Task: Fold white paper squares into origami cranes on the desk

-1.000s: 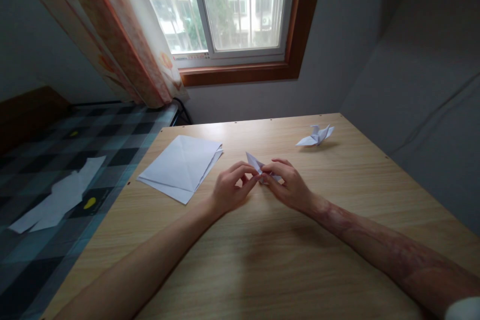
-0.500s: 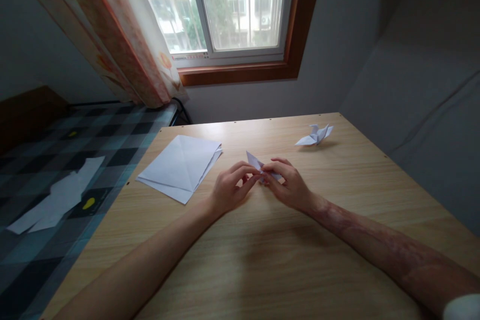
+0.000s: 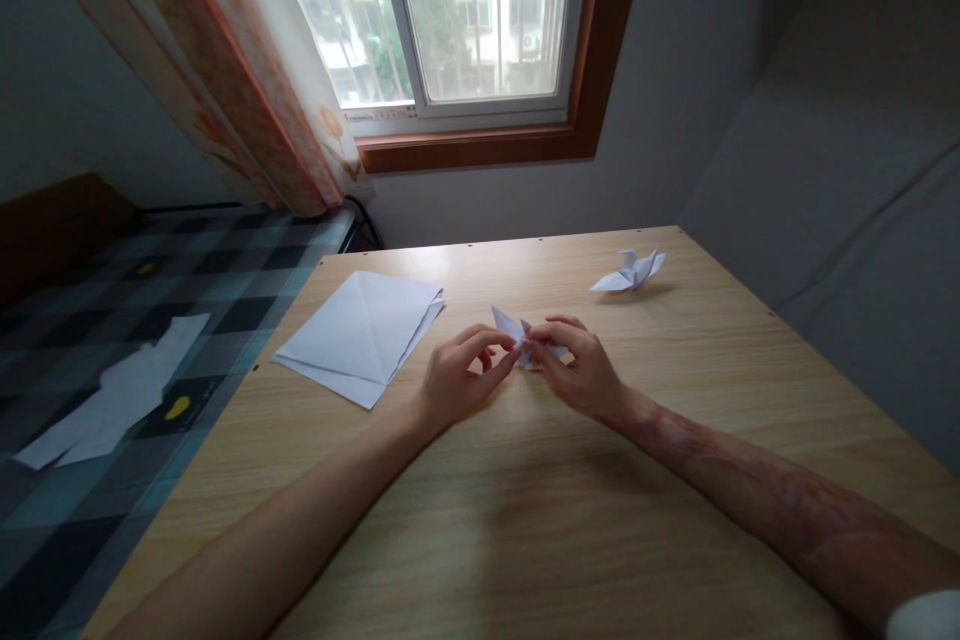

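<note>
Wooden table [image 3: 465,530], handheld folded paper [image 3: 508,322], white, pointed

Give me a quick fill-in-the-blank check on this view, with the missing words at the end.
The left hand and the right hand pinch a folded piece of white ____.
The paper bird sits near the far ____ corner of the table.
The stacked sheets lie on the table to the ____ of both hands.
Missing words: paper; right; left.
</note>
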Motion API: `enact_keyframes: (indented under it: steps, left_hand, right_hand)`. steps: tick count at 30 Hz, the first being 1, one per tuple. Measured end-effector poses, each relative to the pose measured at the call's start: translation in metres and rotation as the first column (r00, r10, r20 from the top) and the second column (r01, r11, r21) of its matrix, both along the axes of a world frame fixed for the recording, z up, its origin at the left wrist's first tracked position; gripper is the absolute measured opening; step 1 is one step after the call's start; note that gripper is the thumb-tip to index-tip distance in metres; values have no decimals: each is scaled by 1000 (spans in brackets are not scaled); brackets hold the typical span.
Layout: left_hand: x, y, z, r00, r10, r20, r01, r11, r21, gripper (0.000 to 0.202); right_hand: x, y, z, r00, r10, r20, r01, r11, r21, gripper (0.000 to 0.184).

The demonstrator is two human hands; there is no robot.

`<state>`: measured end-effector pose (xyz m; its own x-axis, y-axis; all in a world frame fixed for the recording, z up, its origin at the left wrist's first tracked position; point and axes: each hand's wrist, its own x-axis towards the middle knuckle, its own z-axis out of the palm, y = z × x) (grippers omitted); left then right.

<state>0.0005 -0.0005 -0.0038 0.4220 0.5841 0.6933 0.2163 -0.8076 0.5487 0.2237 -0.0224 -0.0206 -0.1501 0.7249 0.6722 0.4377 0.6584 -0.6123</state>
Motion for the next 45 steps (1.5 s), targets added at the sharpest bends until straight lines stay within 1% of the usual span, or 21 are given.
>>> enact_keyframes:
  steps: [5,9,14,20,23,28,36,40,45]
  left_hand:
    - [1,0,2,1000,10,23,-9,998,-62,4]
    - [1,2,3,999,9,43,-3,991,-131,11]
    - [2,4,3,999,-19,49,33,955,-296,19]
    - [0,3,7,998,-11,55,32,914,-405,26]
    - [0,3,8,998,-17,54,41,873,-485,30]
    - [1,3,10,998,-24,63,58,772,-633,37]
    - [0,3,12,995,-6,101,79,663,-745,45]
    - [1,5,14,991,-18,132,114,633,-765,46]
    - [3,4,14,984,-35,172,156,628,-763,44]
  right_hand:
    - [0,0,0,1000,9,-8,-9,1000,-9,9]
    - [0,0,0,1000,6,3,-6,1000,-23,12]
    - [-1,-2,1,1000,-1,-15,1,1000,-26,10]
    - [-1,0,1,1000,14,21,-14,1000,-1,10]
    - [0,-1,2,999,21,34,-21,1000,3,10]
    - [0,-3,6,998,19,52,-17,999,-29,9]
    - [0,-2,5,997,60,44,-57,996,-74,14]
    - [0,-2,5,998,57,40,-54,997,-58,15]
    - [0,-1,6,997,61,56,-59,998,-36,15]
